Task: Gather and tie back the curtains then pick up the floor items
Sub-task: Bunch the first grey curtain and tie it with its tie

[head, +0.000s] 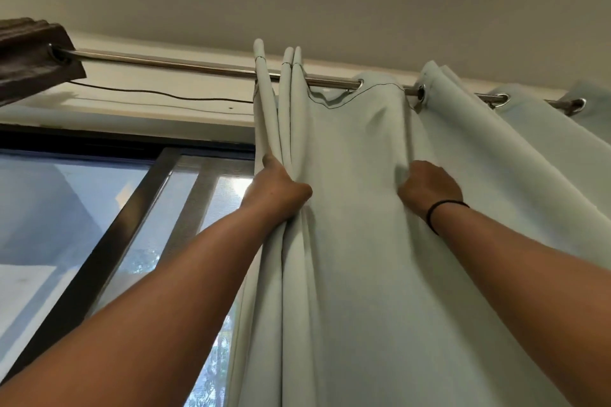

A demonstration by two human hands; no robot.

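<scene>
A pale green curtain (pixel 357 241) hangs by metal eyelets from a steel rod (pixel 185 65) above the window. My left hand (pixel 279 190) grips the bunched folds at the curtain's left edge, high up near the rod. My right hand (pixel 428 187), with a black band on the wrist, grips a fold of the same curtain further right. Both arms reach upward. The floor and any items on it are out of view.
A dark-framed sliding window (pixel 132 215) fills the left side, uncovered, with daylight behind it. A dark wooden bracket (pixel 33 56) holds the rod's left end. A thin cable (pixel 158 94) runs along the wall under the rod. More curtain folds (pixel 542 149) hang at the right.
</scene>
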